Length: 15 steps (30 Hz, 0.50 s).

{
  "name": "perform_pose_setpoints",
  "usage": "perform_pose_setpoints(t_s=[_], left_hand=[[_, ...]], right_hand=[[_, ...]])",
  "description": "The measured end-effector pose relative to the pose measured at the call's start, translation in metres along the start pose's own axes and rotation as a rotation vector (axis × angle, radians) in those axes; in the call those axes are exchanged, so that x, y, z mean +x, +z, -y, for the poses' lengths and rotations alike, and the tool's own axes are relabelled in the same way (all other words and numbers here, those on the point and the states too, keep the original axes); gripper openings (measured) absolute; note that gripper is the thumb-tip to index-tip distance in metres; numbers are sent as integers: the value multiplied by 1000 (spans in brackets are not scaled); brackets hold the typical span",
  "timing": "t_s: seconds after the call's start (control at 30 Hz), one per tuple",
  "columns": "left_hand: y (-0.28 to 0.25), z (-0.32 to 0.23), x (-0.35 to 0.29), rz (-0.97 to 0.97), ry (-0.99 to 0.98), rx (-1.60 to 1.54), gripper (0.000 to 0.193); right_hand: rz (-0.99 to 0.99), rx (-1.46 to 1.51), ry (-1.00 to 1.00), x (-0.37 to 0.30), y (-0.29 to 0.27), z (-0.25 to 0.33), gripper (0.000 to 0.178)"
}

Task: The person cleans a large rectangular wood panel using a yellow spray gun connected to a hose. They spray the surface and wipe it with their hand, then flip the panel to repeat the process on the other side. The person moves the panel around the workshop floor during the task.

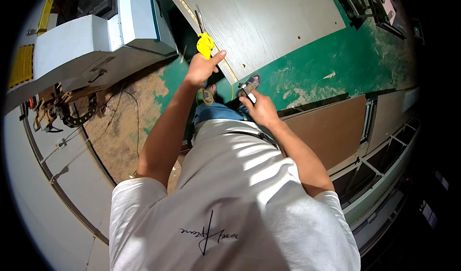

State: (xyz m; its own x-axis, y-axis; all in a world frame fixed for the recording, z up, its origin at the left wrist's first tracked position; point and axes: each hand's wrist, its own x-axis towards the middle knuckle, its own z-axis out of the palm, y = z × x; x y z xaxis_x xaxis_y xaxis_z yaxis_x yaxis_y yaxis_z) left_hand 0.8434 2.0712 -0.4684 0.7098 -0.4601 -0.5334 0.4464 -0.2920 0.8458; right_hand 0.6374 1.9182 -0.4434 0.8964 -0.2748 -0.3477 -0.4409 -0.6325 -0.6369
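My left hand grips a yellow tape measure held against the edge of a large grey wood-grain board, thumb stretched out along the board's edge. My right hand is closed around a small white and dark object, held low in front of my waist; I cannot tell what it is. A loop of yellow tape hangs below my left hand. My feet in sandals stand on the green floor beside the board.
A grey-white machine with a cable chain stands at the left, sawdust on the floor beside it. A brown panel lies on a bench at the right. Metal frames sit at top right.
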Motion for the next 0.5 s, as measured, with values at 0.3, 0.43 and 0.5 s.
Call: perform_pose_setpoints(t_s=[0.3, 0.43, 0.5], left_hand=[[14, -9, -11, -74, -229, 19, 33], [46, -16, -41, 29, -261, 138, 35], [58, -6, -51, 52, -264, 144, 30]], right_hand=[[59, 145, 404, -42, -78, -144, 45], [-160, 457, 654, -65, -94, -303, 38], [-193, 701, 926, -82, -115, -349, 35]])
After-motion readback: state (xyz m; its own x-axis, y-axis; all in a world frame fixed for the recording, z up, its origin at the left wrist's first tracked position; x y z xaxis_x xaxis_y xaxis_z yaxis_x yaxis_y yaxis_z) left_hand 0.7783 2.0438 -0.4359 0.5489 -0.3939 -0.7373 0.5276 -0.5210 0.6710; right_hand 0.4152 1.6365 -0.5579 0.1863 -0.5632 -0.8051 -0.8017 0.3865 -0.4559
